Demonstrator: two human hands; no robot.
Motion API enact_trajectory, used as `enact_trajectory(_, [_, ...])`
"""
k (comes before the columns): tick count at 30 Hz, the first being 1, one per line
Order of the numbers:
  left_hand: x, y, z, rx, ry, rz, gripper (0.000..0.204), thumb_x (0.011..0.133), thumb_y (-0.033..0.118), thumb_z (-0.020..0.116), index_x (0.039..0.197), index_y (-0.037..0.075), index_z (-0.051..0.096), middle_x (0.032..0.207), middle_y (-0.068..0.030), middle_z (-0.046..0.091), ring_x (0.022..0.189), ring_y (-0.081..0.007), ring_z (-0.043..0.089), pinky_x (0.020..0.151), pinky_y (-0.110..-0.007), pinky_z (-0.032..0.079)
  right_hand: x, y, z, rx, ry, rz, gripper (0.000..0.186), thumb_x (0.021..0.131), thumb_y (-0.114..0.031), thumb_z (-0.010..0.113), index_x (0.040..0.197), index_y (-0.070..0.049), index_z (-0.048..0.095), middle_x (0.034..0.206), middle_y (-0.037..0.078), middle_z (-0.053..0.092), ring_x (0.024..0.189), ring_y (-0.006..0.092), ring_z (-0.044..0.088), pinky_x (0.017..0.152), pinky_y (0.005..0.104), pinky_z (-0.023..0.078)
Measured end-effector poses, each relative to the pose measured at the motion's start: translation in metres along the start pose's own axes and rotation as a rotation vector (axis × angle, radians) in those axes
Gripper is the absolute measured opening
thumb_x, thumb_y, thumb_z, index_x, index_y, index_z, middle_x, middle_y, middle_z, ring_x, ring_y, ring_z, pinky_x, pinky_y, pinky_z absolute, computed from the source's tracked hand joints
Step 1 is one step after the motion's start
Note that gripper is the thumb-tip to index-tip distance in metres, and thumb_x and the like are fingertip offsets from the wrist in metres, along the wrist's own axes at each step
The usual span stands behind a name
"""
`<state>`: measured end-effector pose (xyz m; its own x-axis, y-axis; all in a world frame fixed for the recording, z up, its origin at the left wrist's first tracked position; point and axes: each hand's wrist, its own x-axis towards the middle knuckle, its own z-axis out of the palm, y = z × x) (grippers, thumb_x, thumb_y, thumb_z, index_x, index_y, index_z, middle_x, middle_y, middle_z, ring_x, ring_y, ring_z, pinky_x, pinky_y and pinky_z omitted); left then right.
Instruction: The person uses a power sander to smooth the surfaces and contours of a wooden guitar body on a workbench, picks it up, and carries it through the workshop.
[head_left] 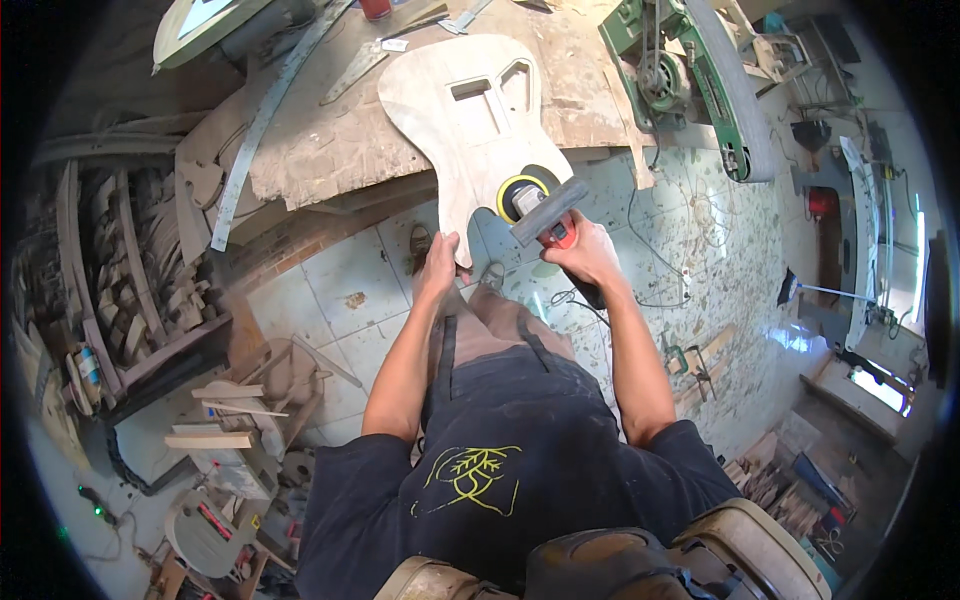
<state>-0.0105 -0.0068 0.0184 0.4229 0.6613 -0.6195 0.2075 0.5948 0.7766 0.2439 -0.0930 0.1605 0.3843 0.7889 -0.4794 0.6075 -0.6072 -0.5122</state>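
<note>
A pale wooden guitar body (448, 110) with routed cavities lies tilted at the workbench edge, its long horn pointing toward me. My left hand (440, 268) is closed on the end of that horn. My right hand (590, 250) grips a red power tool (557, 236) with a round yellow-rimmed pad (518, 188) and a dark grey bar across it. The pad is at the inner curve beside the horn; whether it touches the wood I cannot tell.
The workbench (290, 160) carries offcuts and a metal straightedge (262, 135). A green belt machine (700, 85) stands at the upper right. A cord (645, 262) trails over the tiled floor (330, 295). Wood scraps fill racks (145, 290) at left and lie piled behind me.
</note>
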Motion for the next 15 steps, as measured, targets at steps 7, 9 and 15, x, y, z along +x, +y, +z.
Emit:
enact_trajectory(7, [-0.002,0.000,0.002,0.026,0.000,0.029,0.048,0.102,0.047,0.040,0.110,0.001,0.052,0.082,-0.0137,0.066,0.054,-0.0208,0.063,0.063,-0.035,0.051,0.004,-0.004,-0.004,0.009,-0.002,-0.037,0.065,0.065,-0.042,0.079,0.112,0.001,0.063,0.100,0.027,0.072,0.099,0.0453,0.069,0.090,0.0490,0.055])
enact_trajectory(9, [-0.001,0.001,0.002,0.025,0.003,0.031,0.048,0.103,0.047,0.040,0.109,0.001,0.052,0.081,-0.0138,0.066,0.054,-0.0209,0.063,0.062,-0.035,0.051,0.006,-0.013,-0.002,0.015,-0.025,-0.034,0.065,0.065,-0.042,0.079,0.112,0.001,0.063,0.100,0.027,0.072,0.099,0.0453,0.069,0.089,0.0489,0.055])
enact_trajectory(15, [-0.002,0.000,-0.001,0.023,0.011,-0.018,0.049,0.103,0.047,0.039,0.112,0.001,0.052,0.082,-0.0134,0.066,0.055,-0.0208,0.063,0.063,-0.035,0.051,0.007,-0.010,-0.004,0.021,0.006,-0.024,0.066,0.064,-0.041,0.079,0.112,0.001,0.063,0.102,0.027,0.072,0.099,0.0449,0.070,0.089,0.0486,0.055])
